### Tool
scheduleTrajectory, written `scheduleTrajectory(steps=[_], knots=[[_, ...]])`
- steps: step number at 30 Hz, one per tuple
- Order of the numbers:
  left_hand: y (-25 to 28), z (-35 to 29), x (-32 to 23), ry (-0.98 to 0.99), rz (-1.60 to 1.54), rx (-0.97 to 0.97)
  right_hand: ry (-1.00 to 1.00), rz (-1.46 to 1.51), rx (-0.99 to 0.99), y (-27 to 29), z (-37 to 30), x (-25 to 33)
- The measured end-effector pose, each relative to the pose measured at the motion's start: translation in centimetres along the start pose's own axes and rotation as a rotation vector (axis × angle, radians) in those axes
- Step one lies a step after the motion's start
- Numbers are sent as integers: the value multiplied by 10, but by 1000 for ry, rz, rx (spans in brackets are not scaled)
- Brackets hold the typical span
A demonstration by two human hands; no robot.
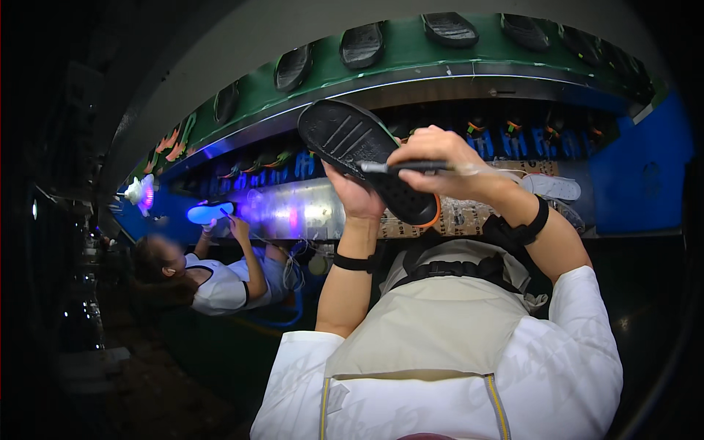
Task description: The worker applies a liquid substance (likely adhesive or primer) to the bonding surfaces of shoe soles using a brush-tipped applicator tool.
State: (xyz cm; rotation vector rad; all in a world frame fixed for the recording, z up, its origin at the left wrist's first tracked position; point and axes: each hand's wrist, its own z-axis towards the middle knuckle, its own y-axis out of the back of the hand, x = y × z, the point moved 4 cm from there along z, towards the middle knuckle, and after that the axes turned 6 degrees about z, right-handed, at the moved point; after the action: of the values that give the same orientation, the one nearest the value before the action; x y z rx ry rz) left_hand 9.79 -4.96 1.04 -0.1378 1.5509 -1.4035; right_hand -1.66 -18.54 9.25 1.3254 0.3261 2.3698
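A black shoe sole (345, 136) with grooves across its forefoot and an orange edge at the heel is tilted up in front of me. My left hand (358, 196) is closed round it from below, palm up. My right hand (440, 150) grips a brush (419, 166) with a dark handle and a pale tip. The tip is over the middle of the sole; whether it touches cannot be made out. Some of my right fingers are above the sole's edge, and the fingers of my left hand are mostly hidden behind it.
A green conveyor belt (407, 57) carries several black soles beyond my hands. Beneath it runs a shelf of blue items (513, 143). A metal bench (315, 207) has printed cardboard and a white sole (550, 185). At left, a co-worker (227, 282) holds a blue-lit sole (210, 213) near a lit fan (139, 192).
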Motion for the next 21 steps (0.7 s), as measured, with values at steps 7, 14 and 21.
scheduleTrajectory(steps=[7, 14, 21], knots=[[-2, 6, -10, 65, -170, -54, -106, 6, -36, -4, -9, 9], [-8, 20, -38, -6, -89, -61, -1, 235, 214, -8, -11, 23], [-16, 26, -57, -2, -96, -19, 187, 94, 306, 0, -7, 27]])
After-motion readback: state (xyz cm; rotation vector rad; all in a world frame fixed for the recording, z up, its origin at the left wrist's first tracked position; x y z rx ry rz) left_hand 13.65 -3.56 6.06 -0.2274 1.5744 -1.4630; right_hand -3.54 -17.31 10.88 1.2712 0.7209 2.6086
